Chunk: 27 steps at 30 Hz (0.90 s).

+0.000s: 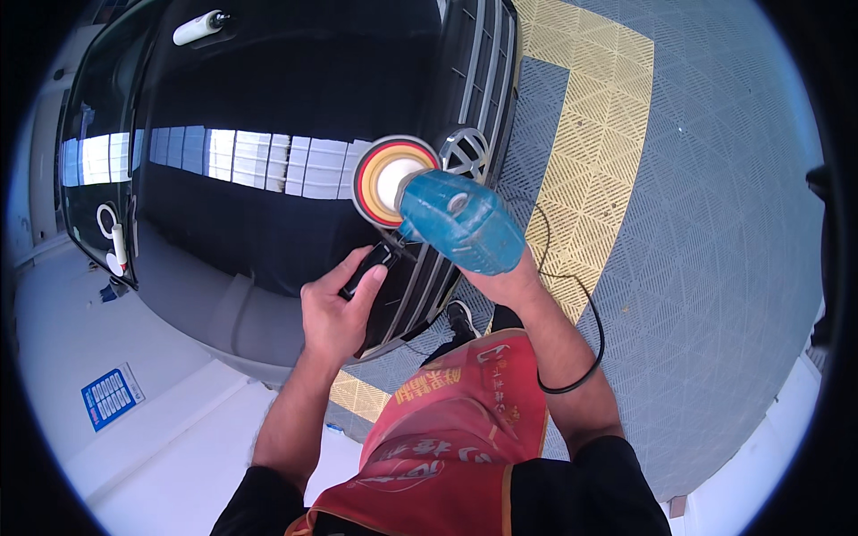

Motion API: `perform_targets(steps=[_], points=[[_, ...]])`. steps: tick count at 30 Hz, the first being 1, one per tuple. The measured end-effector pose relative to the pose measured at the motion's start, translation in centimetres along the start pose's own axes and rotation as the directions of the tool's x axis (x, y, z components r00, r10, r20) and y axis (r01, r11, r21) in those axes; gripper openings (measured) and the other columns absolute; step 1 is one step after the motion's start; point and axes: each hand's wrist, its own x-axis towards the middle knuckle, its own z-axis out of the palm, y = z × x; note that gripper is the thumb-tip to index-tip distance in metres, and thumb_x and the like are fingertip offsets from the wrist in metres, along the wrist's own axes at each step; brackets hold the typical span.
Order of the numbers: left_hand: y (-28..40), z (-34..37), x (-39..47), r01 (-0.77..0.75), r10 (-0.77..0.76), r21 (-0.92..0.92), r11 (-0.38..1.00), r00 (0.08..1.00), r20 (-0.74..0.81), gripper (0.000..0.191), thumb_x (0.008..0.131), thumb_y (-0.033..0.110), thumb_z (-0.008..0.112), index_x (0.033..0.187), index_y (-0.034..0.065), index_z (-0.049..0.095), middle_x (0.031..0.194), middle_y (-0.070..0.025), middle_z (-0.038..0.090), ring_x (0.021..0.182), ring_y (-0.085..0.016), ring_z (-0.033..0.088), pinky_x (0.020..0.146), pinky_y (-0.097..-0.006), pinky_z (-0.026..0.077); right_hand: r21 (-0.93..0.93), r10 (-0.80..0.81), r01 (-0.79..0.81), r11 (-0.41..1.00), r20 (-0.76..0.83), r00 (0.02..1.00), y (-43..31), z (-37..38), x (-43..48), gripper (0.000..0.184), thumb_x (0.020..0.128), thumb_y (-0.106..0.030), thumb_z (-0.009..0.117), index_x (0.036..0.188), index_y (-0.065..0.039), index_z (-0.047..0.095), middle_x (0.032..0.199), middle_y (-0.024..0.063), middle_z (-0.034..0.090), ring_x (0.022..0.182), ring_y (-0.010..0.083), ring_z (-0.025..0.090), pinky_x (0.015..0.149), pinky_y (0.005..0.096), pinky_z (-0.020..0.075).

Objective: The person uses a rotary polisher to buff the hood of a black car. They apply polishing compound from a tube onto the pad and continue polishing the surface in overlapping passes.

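My left hand (pixel 335 305) is wrapped around the black side handle (pixel 371 269) of a teal rotary polisher (pixel 462 221). At the rear of its body, my right hand (pixel 506 281) grips the machine, with the fingers mostly hidden beneath it. The round polishing pad (pixel 362 184), with red and yellow rings about a white centre, is over the front edge of a glossy black car hood (pixel 268 234), close to the chrome emblem (pixel 464 154). Whether the pad presses on the paint cannot be made out.
A white bottle (pixel 196 28) lies on the far side of the hood. By the windshield are another white bottle (pixel 119 246) and a white ring (pixel 106 220). The black power cord (pixel 598 335) loops over my right forearm to the grey and yellow grated floor (pixel 596 134). A blue sign (pixel 112 396) hangs on the wall.
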Motion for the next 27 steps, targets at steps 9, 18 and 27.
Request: perform_targets(steps=[9, 18, 27], points=[[-2.1, -2.6, -1.7, -0.014, 0.014, 0.019, 1.000, 0.999, 0.035, 0.036, 0.100, 0.023, 0.081, 0.129, 0.0023, 0.077, 0.092, -0.0126, 0.081, 0.083, -0.007, 0.068, 0.080, -0.0281, 0.058, 0.058, 0.017, -0.015, 0.998, -0.024, 1.000, -1.9, 2.9, -2.7, 0.030, 0.087, -0.026, 0.083, 0.113, -0.012, 0.075, 0.103, 0.0149, 0.079, 0.095, 0.0397, 0.076, 0.082, 0.0464, 0.0620], [-12.4, -10.3, -10.6, -0.014, 0.015, -0.077, 0.997, 1.000, 0.016, 0.035, 0.097, 0.019, 0.081, 0.127, 0.0006, 0.077, 0.082, -0.0060, 0.076, 0.072, -0.007, 0.063, 0.069, -0.0255, 0.052, -0.179, 0.199, -0.170, 0.969, 0.160, 0.967, -10.0, 11.0, -10.8, 0.047, 0.091, -0.036, 0.076, 0.122, -0.002, 0.063, 0.110, 0.0252, 0.073, 0.097, 0.0461, 0.075, 0.085, 0.0546, 0.0618], [-15.1, -10.9, -10.8, 0.034, -0.076, -0.370, 0.928, 0.992, -0.100, 0.033, 0.100, 0.015, 0.077, 0.130, 0.0004, 0.078, 0.079, 0.0027, 0.067, 0.068, -0.005, 0.057, 0.062, -0.0232, 0.047, -0.422, 0.149, -0.011, 0.907, 0.296, 0.943, -14.7, 10.7, -5.3, 0.049, 0.096, -0.044, 0.069, 0.107, 0.003, 0.059, 0.100, 0.0291, 0.071, 0.083, 0.0482, 0.076, 0.073, 0.0553, 0.0643]])
